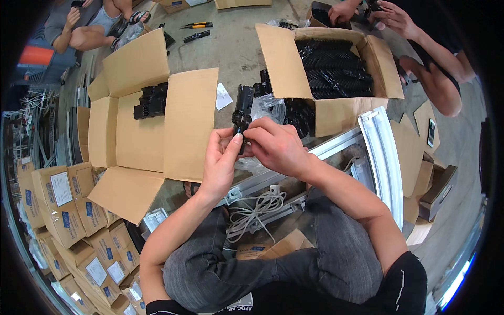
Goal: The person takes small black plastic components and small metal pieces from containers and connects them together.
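Knees in grey trousers fill the near edge, above a bare concrete floor (236,52) that serves as the work surface. Just beyond the knees lie a coiled pale cable (255,209) and a long white metal fixture (382,152). Above these, both hands are closed on one black plastic part (242,113): the left hand (220,160) pinches its lower end with thumb and fingers, and the right hand (275,144) grips it from the other side. The part is long, narrow and matt black, held upright, its lower end hidden behind the fingers. Left of the part sits an open cardboard box (142,131), with a short row of black pieces in its far corner. Right of and beyond the part stands a second open carton (336,68), packed with similar black parts; clear plastic wrap (265,107) lies between. Farther off, other people's hands (391,16) work at the top edge. Small stacked boxes (68,205) bend along the left rim.
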{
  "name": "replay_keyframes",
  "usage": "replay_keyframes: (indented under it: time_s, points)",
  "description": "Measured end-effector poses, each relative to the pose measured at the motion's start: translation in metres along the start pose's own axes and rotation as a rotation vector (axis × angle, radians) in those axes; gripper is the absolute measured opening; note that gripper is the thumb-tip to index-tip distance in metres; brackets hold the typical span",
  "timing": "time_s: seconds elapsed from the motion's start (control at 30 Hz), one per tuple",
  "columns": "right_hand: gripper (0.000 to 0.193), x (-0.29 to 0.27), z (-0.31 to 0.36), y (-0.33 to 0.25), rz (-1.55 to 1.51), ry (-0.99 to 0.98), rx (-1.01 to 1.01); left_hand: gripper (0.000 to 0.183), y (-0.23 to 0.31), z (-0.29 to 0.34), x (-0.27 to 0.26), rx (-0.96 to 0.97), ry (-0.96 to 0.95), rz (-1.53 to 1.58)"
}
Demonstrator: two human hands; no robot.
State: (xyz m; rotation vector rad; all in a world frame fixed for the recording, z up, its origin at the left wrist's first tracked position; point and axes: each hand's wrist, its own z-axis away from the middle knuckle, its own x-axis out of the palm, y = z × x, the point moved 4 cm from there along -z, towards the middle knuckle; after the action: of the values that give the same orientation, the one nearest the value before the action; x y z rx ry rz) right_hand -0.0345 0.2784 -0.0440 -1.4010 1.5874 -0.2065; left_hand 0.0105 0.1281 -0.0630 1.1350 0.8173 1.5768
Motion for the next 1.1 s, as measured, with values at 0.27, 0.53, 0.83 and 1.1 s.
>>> replay_keyframes:
  time_s: [0.27,0.53,0.83,1.1]
  points:
    - [0.021,0.0039,0.0053,0.0074,0.004,0.005,0.025,0.023,-0.0085,-0.0036,-0.0019,-0.013,-0.008,0.026]
    - [0.018,0.0063,0.0043,0.007,-0.1,0.023,0.1,0.024,-0.0041,-0.0016,-0.0024,-0.014,0.018,0.04]
    - [0.016,0.0067,0.0034,0.005,-0.191,0.043,0.157,0.023,-0.0068,-0.0019,-0.0036,-0.008,-0.008,0.053]
    - [0.014,0.0051,0.0039,0.0073,-0.131,0.0,0.128,0.023,-0.0074,-0.002,-0.0041,-0.001,0.003,0.034]
